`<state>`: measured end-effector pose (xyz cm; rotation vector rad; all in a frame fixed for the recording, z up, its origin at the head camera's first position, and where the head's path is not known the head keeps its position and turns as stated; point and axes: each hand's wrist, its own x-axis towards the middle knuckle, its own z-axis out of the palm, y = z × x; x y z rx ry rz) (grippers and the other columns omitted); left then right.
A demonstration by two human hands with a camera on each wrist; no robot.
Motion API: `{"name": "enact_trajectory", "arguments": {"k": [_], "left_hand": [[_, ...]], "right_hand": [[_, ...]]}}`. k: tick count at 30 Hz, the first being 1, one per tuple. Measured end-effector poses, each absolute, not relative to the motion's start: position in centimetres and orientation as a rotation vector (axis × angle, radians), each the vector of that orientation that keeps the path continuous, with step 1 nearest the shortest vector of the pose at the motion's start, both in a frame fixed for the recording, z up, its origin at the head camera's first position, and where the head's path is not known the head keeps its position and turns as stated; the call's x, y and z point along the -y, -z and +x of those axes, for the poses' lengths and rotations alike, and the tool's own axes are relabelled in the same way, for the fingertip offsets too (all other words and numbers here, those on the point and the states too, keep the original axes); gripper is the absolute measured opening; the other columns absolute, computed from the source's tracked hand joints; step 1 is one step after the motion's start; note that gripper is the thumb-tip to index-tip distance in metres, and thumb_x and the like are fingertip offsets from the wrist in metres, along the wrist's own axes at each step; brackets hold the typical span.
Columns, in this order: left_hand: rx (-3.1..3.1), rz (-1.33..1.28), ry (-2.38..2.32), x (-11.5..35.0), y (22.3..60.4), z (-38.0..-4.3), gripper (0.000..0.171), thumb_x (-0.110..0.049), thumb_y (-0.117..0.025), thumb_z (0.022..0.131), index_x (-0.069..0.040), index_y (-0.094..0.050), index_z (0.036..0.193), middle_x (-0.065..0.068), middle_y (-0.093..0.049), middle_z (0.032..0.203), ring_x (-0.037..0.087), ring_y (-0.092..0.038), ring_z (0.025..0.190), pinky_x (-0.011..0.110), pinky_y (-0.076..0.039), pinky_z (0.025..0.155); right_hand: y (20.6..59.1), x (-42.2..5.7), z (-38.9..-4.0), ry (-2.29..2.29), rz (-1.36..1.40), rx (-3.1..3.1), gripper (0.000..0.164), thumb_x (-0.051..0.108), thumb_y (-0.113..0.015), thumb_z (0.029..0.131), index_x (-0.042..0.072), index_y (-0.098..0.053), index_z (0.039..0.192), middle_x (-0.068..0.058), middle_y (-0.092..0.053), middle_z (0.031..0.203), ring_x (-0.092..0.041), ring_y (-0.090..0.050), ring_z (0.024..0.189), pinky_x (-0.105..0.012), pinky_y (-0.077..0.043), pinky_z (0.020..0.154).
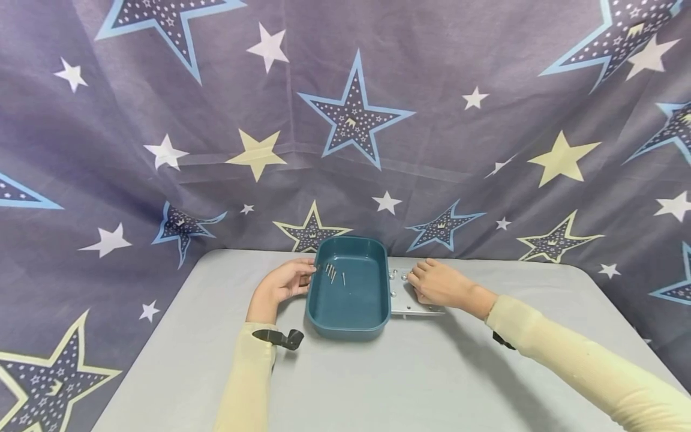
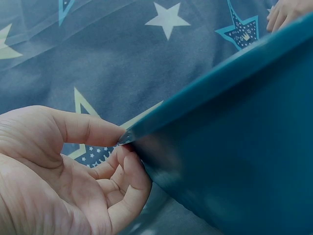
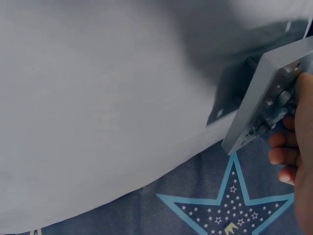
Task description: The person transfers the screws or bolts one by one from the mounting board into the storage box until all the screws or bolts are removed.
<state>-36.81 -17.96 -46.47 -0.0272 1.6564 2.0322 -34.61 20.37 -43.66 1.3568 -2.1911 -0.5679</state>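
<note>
A blue rectangular tray (image 1: 351, 306) stands near the table's back edge, with several thin metal screws or pins (image 1: 332, 273) lying in its far left part. My left hand (image 1: 291, 279) pinches the tray's left rim; in the left wrist view thumb and curled fingers meet there. Just right of the tray is a silver metal plate (image 1: 402, 304), raised on bolts that stick out underneath. Bolt heads (image 1: 393, 294) stand on its top. Curled over the plate's right part is my right hand (image 1: 441, 283), fingertips close to a bolt head (image 3: 284, 98). Whether they pinch anything is hidden.
Both things stand on a light grey table (image 1: 356, 384). Behind it hangs a purple-grey cloth (image 1: 432, 144) with stars, down to the table's back edge. A black strap with a small camera (image 1: 286, 339) sits on my left wrist.
</note>
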Motion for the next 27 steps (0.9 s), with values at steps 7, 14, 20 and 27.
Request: {"name": "enact_trajectory", "arguments": {"k": [7, 14, 20, 27], "left_hand": [[-1.657, -0.006, -2.033, 18.2, 46.5, -36.6, 0.034, -0.004, -0.046, 0.103, 0.001, -0.043, 0.136, -0.007, -0.067, 0.086, 0.007, -0.062, 0.08, 0.022, -0.054, 0.07], [-1.662, -0.01, -2.033, 18.1, 46.3, -36.5, 0.035, -0.004, -0.047, 0.102, 0.001, -0.042, 0.136, -0.006, -0.066, 0.089, 0.007, -0.062, 0.079, 0.022, -0.054, 0.068], [-1.673, -0.015, -2.02, 18.0, 46.2, -36.5, 0.038, -0.005, -0.046, 0.102, 0.002, -0.04, 0.139, -0.006, -0.066, 0.091, 0.007, -0.062, 0.081, 0.022, -0.054, 0.069], [-1.67, -0.002, -2.023, 18.2, 46.3, -36.4, 0.038, -0.005, -0.046, 0.102, 0.002, -0.041, 0.139, -0.005, -0.066, 0.091, 0.007, -0.062, 0.082, 0.022, -0.054, 0.069]], "right_hand": [[43.7, -20.2, -34.5, 0.531, 1.36, 2.16, 0.017, 0.019, -0.065, 0.08, 0.01, -0.054, 0.089, -0.002, -0.061, 0.077, -0.02, -0.053, 0.073, -0.031, -0.046, 0.071], [43.8, -20.2, -34.4, 0.497, 1.35, 2.158, 0.014, 0.018, -0.066, 0.084, 0.009, -0.056, 0.087, -0.002, -0.063, 0.077, -0.02, -0.055, 0.073, -0.031, -0.046, 0.07], [43.7, -19.9, -34.2, 0.415, 1.322, 2.31, 0.014, 0.019, -0.068, 0.089, 0.008, -0.06, 0.089, -0.003, -0.062, 0.076, -0.021, -0.058, 0.074, -0.034, -0.049, 0.075], [43.3, -19.2, -34.1, 0.346, 1.291, 2.391, 0.013, 0.016, -0.069, 0.089, 0.007, -0.06, 0.086, -0.004, -0.061, 0.073, -0.022, -0.059, 0.072, -0.037, -0.051, 0.076]]}}
